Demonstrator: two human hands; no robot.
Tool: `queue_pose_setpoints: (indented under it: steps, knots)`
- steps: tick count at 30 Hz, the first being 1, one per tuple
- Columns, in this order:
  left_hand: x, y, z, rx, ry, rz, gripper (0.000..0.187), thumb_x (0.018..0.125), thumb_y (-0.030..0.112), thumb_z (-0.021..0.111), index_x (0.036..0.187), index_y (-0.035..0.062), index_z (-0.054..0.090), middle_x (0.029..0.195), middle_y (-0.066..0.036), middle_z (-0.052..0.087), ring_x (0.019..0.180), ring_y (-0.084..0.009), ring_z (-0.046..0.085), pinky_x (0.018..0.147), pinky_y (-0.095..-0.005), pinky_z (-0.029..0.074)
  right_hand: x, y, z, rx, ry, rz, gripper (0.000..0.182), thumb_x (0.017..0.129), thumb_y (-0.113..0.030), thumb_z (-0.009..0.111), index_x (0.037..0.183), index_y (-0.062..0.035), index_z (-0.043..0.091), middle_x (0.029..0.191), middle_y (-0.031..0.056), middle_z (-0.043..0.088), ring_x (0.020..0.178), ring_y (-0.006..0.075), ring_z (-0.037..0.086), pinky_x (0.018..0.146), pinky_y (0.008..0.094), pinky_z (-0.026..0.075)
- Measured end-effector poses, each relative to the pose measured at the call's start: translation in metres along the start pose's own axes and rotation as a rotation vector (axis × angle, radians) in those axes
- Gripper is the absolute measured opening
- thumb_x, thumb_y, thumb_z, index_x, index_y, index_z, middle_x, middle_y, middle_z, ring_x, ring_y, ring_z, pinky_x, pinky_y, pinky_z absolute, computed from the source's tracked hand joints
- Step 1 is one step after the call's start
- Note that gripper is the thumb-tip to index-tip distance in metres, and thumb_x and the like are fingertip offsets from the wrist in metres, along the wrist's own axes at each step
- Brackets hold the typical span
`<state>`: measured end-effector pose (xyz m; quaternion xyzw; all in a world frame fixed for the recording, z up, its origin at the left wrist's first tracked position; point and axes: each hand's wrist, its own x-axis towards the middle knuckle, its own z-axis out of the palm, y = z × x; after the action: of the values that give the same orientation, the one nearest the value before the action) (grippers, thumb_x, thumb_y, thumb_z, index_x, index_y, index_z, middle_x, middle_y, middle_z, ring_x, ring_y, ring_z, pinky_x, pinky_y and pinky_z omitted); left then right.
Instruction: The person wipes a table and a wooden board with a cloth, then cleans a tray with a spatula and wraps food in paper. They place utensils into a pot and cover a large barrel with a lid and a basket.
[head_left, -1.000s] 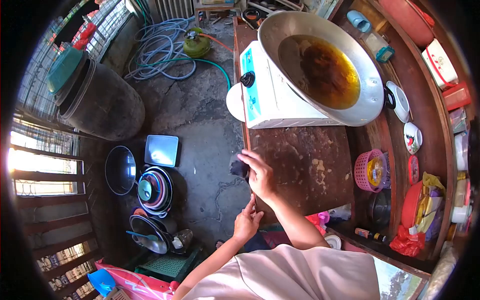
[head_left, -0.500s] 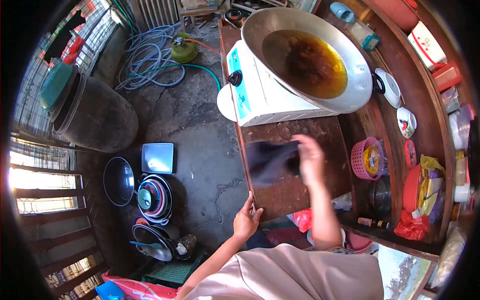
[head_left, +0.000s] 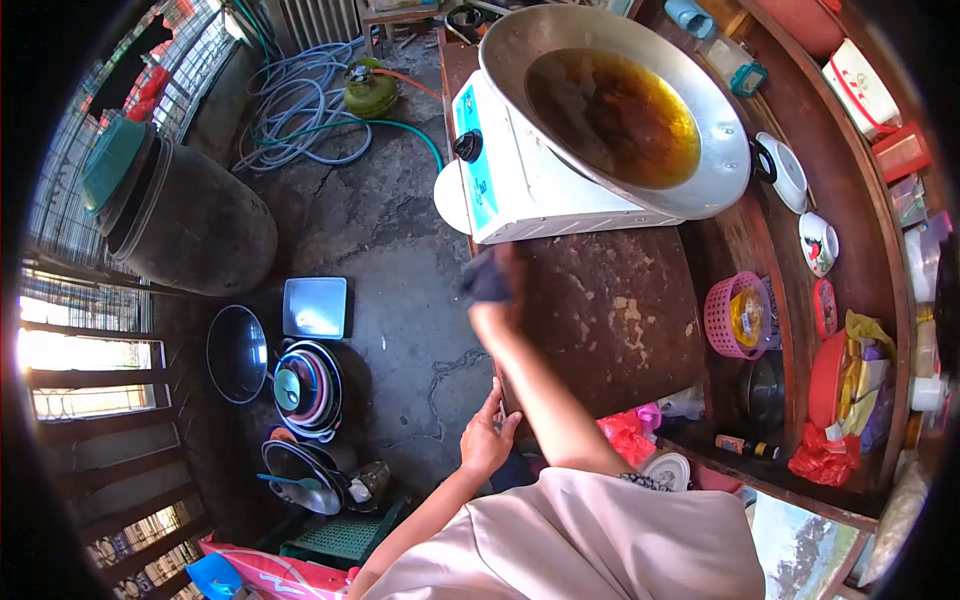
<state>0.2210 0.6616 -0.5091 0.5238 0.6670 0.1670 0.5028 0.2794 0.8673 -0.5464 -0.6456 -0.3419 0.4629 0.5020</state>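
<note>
My right hand (head_left: 492,312), somewhat smeared by motion, grips a dark cloth (head_left: 485,278) at the left edge of the brown wooden table (head_left: 590,310), just below the stove. With fingers and thumb round the table's near left corner, my left hand (head_left: 486,442) holds the edge. A white gas stove (head_left: 530,190) stands on the far part of the table, its black knob (head_left: 467,146) facing left. On top of it rests a wide metal wok (head_left: 715,165) with dark amber oil (head_left: 625,125) in it. Worn, pale patches mark the tabletop.
Shelves on the right carry a pink basket (head_left: 718,318), a floral bowl (head_left: 818,243) and a red bag (head_left: 825,462). Left on the floor are a large grey barrel (head_left: 200,225), stacked basins (head_left: 325,425) and a silver tray (head_left: 315,307). A green gas cylinder (head_left: 370,95) stands beside a coiled hose (head_left: 290,110).
My right hand has swept the cloth leftward and slightly up, from the middle of the tabletop to its left edge. My left hand stays at the corner.
</note>
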Motion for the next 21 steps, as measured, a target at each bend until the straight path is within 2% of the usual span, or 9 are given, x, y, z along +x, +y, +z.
queue_pose_setpoints:
  steps: [1,2,3,6,9,12,17,19,21]
  knots:
    - [0.001,-0.005,0.001,0.031,-0.030,-0.054,0.061,0.078,0.024,0.058,0.131,0.0175,0.029,0.113,-0.011,0.053,0.098,-0.0257,0.054,0.080,-0.0344,0.044,-0.044,-0.002,0.020,0.392,-0.110,0.168,0.015,0.082,-0.014,0.051,0.081,0.0005,0.053,0.087,0.0149,0.057,0.081,0.0265,0.055,0.071,0.0358,0.043]
    - [0.000,-0.008,0.001,0.065,-0.064,-0.106,0.060,0.077,0.029,0.058,0.130,0.0212,0.031,0.107,-0.014,0.056,0.096,-0.0291,0.054,0.079,-0.0372,0.043,-0.069,0.052,0.025,0.258,-0.354,-0.375,0.019,0.077,-0.002,0.052,0.095,-0.0011,0.056,0.095,0.0149,0.057,0.090,0.0230,0.057,0.077,0.0313,0.045]
    - [-0.001,-0.009,0.002,0.072,-0.068,-0.104,0.060,0.077,0.029,0.058,0.130,0.0212,0.031,0.107,-0.014,0.056,0.096,-0.0291,0.054,0.079,-0.0372,0.043,-0.093,0.005,-0.008,-0.295,-0.515,-0.591,0.035,0.073,0.008,0.050,0.105,-0.0052,0.056,0.103,0.0148,0.055,0.103,0.0213,0.052,0.085,0.0288,0.043]
    - [-0.004,0.004,-0.002,-0.045,0.065,0.034,0.060,0.077,0.031,0.059,0.129,0.0205,0.032,0.105,-0.013,0.057,0.094,-0.0291,0.055,0.079,-0.0366,0.043,-0.074,-0.035,-0.091,0.157,-0.297,-0.414,0.042,0.072,0.013,0.042,0.110,-0.0026,0.050,0.108,0.0120,0.052,0.105,0.0243,0.050,0.086,0.0298,0.042]
    - [-0.004,0.001,0.001,-0.017,0.064,0.050,0.059,0.078,0.031,0.058,0.130,0.0209,0.032,0.105,-0.013,0.057,0.094,-0.0287,0.056,0.079,-0.0356,0.044,-0.007,-0.064,-0.222,-0.562,0.185,-0.447,0.036,0.083,-0.007,0.045,0.119,-0.0056,0.044,0.123,0.0140,0.044,0.106,0.0274,0.048,0.089,0.0346,0.039]
    - [-0.003,-0.008,0.010,-0.132,0.085,0.096,0.059,0.079,0.025,0.058,0.130,0.0187,0.030,0.107,-0.013,0.056,0.096,-0.0275,0.056,0.080,-0.0345,0.044,0.026,0.002,-0.244,-1.051,0.386,-0.515,0.036,0.080,-0.017,0.051,0.115,-0.0072,0.048,0.130,0.0140,0.034,0.118,0.0297,0.036,0.094,0.0372,0.033]
    - [-0.003,-0.037,0.022,-0.405,0.003,-0.037,0.046,0.081,0.012,0.055,0.122,0.0025,0.037,0.102,-0.013,0.058,0.096,-0.0228,0.056,0.081,-0.0328,0.043,-0.122,0.020,-0.073,-0.531,-0.414,-0.732,0.033,0.073,-0.004,0.051,0.105,-0.0103,0.056,0.118,0.0101,0.047,0.109,0.0289,0.044,0.091,0.0371,0.036]
    - [-0.018,-0.034,0.013,-0.346,-0.041,0.121,0.040,0.083,0.008,0.046,0.121,0.0017,0.040,0.116,-0.010,0.048,0.107,-0.0179,0.044,0.086,-0.0294,0.036,-0.153,0.004,-0.070,-0.148,-0.680,-0.489,0.038,0.070,0.003,0.050,0.105,-0.0107,0.057,0.114,0.0088,0.050,0.109,0.0268,0.044,0.092,0.0351,0.036]
    - [-0.037,-0.027,0.023,-0.685,-0.021,-0.042,0.049,0.083,0.010,0.045,0.129,0.0059,0.032,0.125,-0.006,0.042,0.112,-0.0173,0.041,0.089,-0.0282,0.032,-0.139,-0.021,-0.121,-0.227,-0.429,-0.584,0.043,0.068,0.007,0.051,0.108,-0.0102,0.055,0.110,0.0082,0.053,0.110,0.0254,0.045,0.092,0.0331,0.036]
